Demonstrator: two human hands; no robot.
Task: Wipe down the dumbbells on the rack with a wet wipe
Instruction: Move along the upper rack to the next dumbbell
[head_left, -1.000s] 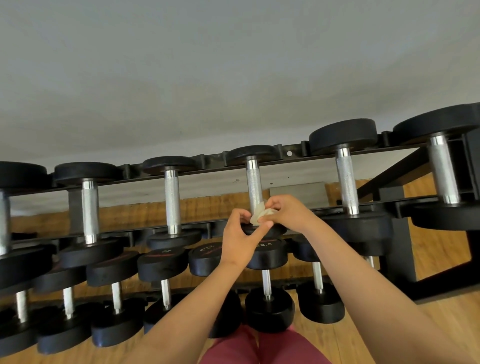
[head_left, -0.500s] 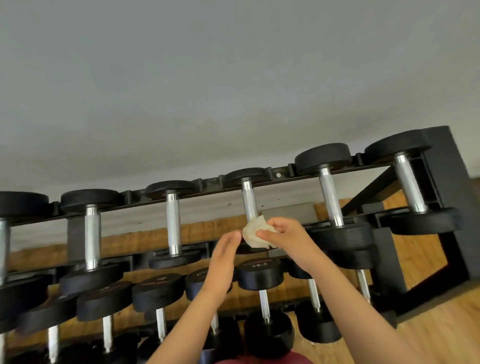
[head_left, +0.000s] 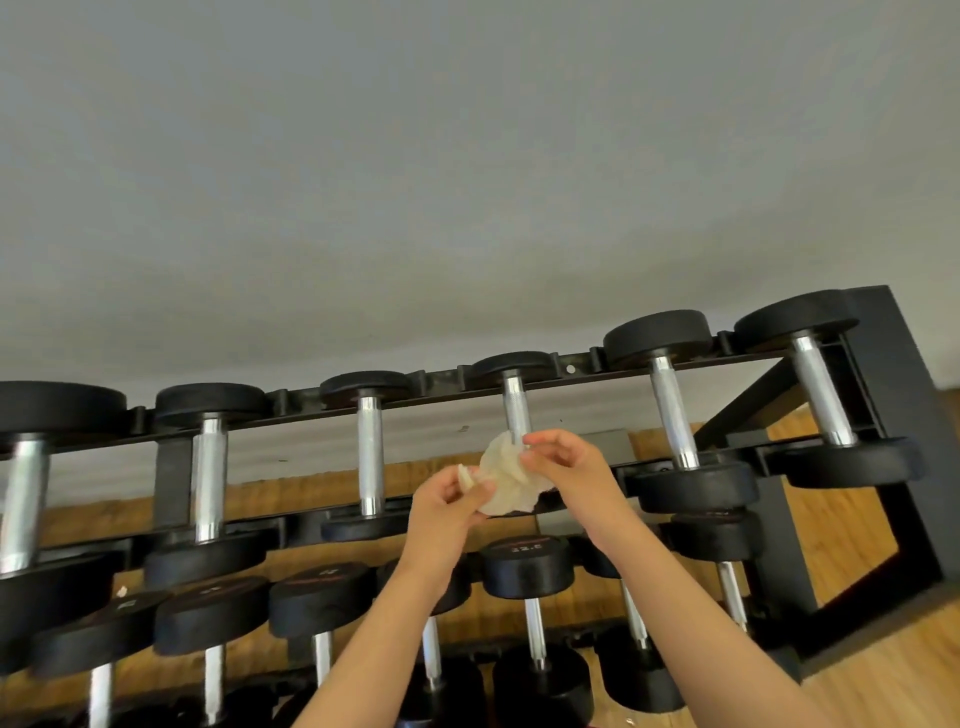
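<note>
Dumbbells (head_left: 370, 452) are lying across the top tier of the rack (head_left: 909, 405), their steel handles spaced with open gaps between them, and more rows are sitting below. Left of centre, the left hand (head_left: 447, 506) is pinching the lower left edge of the crumpled wipe (head_left: 506, 480) between thumb and fingers. The wipe is hanging in front of the fourth handle (head_left: 514, 405); whether it is touching the steel is unclear. The right hand (head_left: 569, 467) is pinching its upper right edge. Further right, two bigger dumbbells are resting before the rack's end frame, with bare wood floor (head_left: 909, 686) opening beyond.
</note>
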